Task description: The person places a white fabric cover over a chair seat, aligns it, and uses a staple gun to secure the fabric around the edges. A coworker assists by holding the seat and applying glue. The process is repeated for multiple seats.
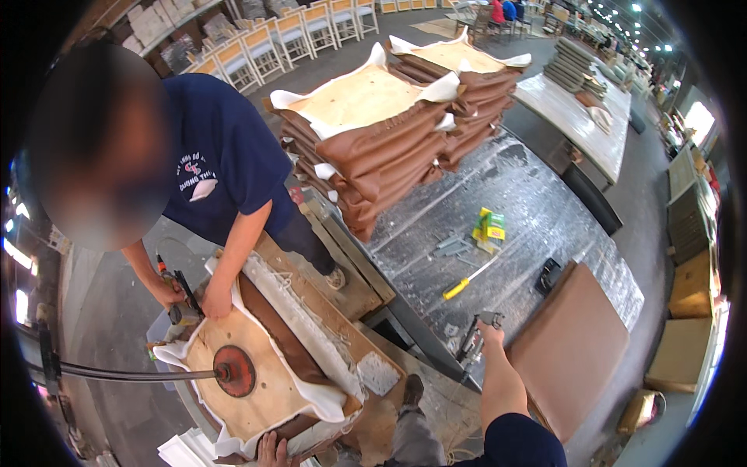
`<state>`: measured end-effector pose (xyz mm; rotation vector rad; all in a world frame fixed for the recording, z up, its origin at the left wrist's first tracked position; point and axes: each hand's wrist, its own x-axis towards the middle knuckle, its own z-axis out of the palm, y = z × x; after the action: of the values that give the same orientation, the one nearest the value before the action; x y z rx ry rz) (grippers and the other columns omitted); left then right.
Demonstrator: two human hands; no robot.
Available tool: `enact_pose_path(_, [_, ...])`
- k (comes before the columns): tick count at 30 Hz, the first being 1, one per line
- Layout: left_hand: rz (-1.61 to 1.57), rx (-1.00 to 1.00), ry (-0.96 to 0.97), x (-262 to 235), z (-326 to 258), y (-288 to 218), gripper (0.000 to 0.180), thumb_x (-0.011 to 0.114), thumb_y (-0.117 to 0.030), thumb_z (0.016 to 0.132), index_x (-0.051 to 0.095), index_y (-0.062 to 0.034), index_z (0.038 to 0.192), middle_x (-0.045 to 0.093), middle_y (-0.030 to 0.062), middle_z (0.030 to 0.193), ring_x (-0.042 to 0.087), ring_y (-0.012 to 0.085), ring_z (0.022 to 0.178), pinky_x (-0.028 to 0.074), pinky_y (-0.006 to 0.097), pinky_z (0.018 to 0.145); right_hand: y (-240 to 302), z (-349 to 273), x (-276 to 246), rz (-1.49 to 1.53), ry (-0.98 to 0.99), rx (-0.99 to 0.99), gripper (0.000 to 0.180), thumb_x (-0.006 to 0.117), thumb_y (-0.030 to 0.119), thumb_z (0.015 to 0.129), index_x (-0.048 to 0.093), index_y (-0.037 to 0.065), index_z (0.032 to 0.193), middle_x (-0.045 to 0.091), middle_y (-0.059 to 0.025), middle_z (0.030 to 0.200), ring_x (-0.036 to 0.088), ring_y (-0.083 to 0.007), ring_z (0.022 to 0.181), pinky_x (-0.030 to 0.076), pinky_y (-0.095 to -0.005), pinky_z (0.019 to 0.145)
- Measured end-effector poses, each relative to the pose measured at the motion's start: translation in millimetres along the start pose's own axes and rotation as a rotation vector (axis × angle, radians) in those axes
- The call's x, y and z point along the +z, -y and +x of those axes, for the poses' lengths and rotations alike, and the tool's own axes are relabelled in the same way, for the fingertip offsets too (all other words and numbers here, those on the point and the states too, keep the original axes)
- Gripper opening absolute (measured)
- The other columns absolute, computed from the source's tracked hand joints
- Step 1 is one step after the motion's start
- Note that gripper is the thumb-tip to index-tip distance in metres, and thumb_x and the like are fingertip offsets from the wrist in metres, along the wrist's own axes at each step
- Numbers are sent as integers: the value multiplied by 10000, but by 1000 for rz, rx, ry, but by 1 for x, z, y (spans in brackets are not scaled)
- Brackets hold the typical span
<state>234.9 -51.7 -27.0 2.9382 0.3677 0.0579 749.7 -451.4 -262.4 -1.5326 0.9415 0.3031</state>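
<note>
On the left side, a co-worker point(226, 140) in a dark blue shirt leans over, holding a dark tool point(185, 305). Next is a seat point(204, 336) with a bare wood middle and white cloth edges. A round red pad point(235, 371) sits on top of the wood. The left hand point(274, 451) touches the near edge of the seat; I cannot tell if it grips. Past it are tall piles of brown seats point(381, 175), then a yellow screwdriver point(456, 289). The right hand point(490, 333) is closed around a black tool point(469, 342), beside a flat brown cushion point(572, 350).
</note>
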Motion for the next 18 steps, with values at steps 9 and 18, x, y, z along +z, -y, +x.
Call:
enact_pose_path(9, [52, -42, 73, -25, 8, -22, 708, 788, -210, 947, 511, -7, 1566, 487, 309, 1640, 497, 564, 1481, 455, 653, 1216, -12, 62, -6, 125, 98, 113, 250, 864, 110, 950, 731, 4, 1134, 716, -136, 924, 695, -316, 699, 586, -512, 595])
enact_pose_path(18, [79, -138, 72, -8, -28, -11, 681, 801, -232, 947, 552, -68, 1559, 493, 245, 1667, 493, 512, 1510, 475, 616, 1210, -42, 44, -22, -223, -119, -57, 548, 871, 255, 950, 689, 11, 1406, 769, -146, 1219, 732, -344, 1124, 594, -546, 871])
